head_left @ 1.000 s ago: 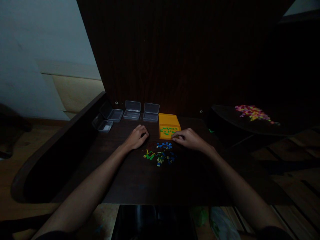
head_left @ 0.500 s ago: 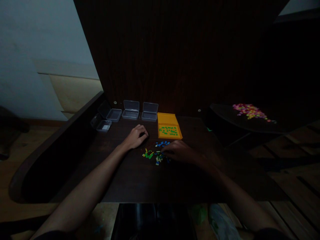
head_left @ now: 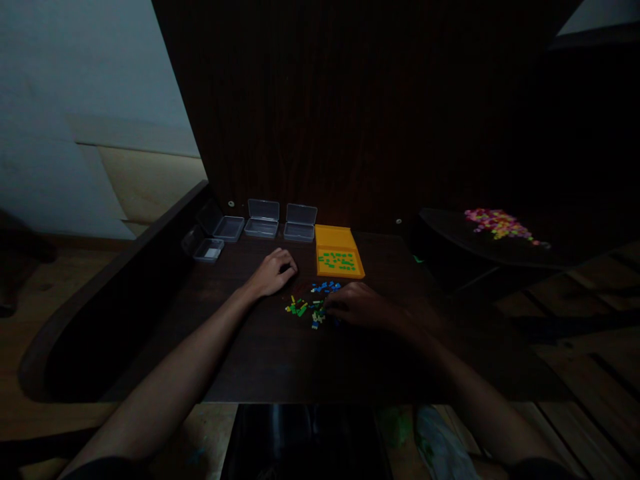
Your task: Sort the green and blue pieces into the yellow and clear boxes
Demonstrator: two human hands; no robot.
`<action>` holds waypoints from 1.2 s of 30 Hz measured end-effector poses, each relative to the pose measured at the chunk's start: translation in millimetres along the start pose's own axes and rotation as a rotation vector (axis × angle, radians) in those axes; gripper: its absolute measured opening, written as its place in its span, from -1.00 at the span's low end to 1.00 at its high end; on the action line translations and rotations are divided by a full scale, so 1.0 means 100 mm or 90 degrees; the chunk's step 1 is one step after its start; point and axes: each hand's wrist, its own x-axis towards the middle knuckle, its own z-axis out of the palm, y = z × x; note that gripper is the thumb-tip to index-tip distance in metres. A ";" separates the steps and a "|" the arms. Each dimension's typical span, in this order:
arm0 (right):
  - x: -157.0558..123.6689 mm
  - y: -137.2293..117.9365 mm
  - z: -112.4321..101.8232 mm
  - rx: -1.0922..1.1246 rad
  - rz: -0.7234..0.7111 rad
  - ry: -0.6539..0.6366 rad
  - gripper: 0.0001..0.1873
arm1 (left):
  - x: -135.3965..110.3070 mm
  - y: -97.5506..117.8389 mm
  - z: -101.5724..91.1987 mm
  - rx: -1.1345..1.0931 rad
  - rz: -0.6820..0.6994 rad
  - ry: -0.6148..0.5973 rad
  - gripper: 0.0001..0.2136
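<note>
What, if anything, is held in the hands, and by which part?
Left hand: no held thing shows. Right hand, at the small pieces: too dark to tell.

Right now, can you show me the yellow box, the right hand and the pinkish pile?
Yellow box [head_left: 334,237], head view: open lid.
Right hand [head_left: 358,304], head view: back.
Pinkish pile [head_left: 500,225], head view: middle.

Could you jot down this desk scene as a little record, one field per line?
Left hand: left hand on the dark tabletop, fingers curled
Right hand: right hand over the loose pieces; grip too dark to tell
Piece colours: blue, green, yellow, pale
Yellow box: yellow box, lid open, green pieces inside
Left rear: four clear boxes, lids open
Far right: pinkish heap
</note>
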 end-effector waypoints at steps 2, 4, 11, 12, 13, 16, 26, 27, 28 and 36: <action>0.01 0.00 0.02 -0.011 0.008 0.000 -0.82 | 0.00 0.00 0.00 0.001 0.001 -0.001 -0.85; 0.02 0.00 0.04 -0.019 0.008 0.005 -0.82 | 0.00 -0.01 0.00 -0.002 0.000 0.000 -0.85; 0.02 0.00 -0.06 -0.001 -0.014 0.015 -0.82 | 0.00 -0.01 0.00 -0.004 0.001 0.001 -0.85; 0.02 0.01 -0.10 0.004 -0.011 0.023 -0.82 | 0.00 -0.01 0.00 -0.004 0.001 0.002 -0.85; 0.02 0.03 -0.14 0.009 -0.003 0.031 -0.82 | 0.00 -0.01 0.00 -0.004 0.000 0.002 -0.85; 0.06 0.14 -0.27 0.009 0.051 0.051 -0.81 | 0.00 0.00 0.00 -0.004 -0.002 -0.001 -0.85; 0.39 0.65 -0.41 -0.042 0.176 0.094 -0.81 | 0.00 0.00 0.00 0.001 -0.006 0.003 -0.86; 0.42 0.67 -0.41 -0.051 0.186 0.090 -0.81 | 0.00 0.00 0.00 0.001 -0.005 0.002 -0.86; 0.45 0.69 -0.40 -0.058 0.195 0.088 -0.81 | 0.00 0.00 0.00 0.001 -0.005 0.001 -0.85; 0.55 0.73 -0.37 -0.065 0.223 0.064 -0.82 | 0.00 0.00 0.01 -0.006 0.003 0.000 -0.85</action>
